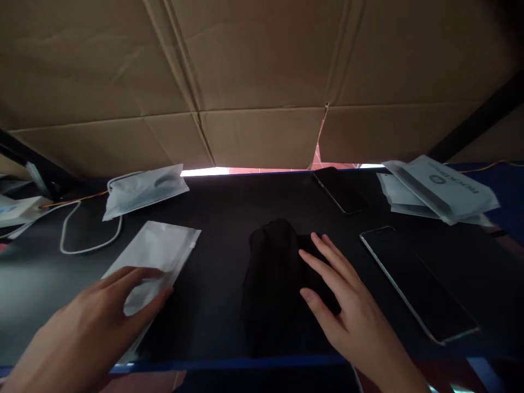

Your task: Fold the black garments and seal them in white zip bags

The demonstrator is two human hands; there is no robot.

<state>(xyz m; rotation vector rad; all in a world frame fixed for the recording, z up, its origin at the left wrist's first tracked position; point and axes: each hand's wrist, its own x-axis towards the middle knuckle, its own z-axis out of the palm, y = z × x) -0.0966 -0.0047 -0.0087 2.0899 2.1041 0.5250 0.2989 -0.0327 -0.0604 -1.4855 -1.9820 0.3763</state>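
Observation:
My left hand (108,311) lies over a translucent white zip bag (158,243) at the left. Its fingers are curved and the thumb stands apart, with the bag's surface showing between them. In the middle of the dark table is a crumpled black cloth item (272,273), perhaps a pouch; its exact kind is hard to make out. My right hand (339,295) is open, its spread fingers at the right side of the black cloth item. Right of that hand lies a large phone or tablet (417,284) with a dark screen.
Behind the right hand lies a smaller dark phone (341,191). Printed frosted bags (446,188) are stacked at the back right. Another frosted bag (145,191) and a white cable (92,250) lie at the back left. A cardboard wall (257,65) rises behind the dark table (216,207).

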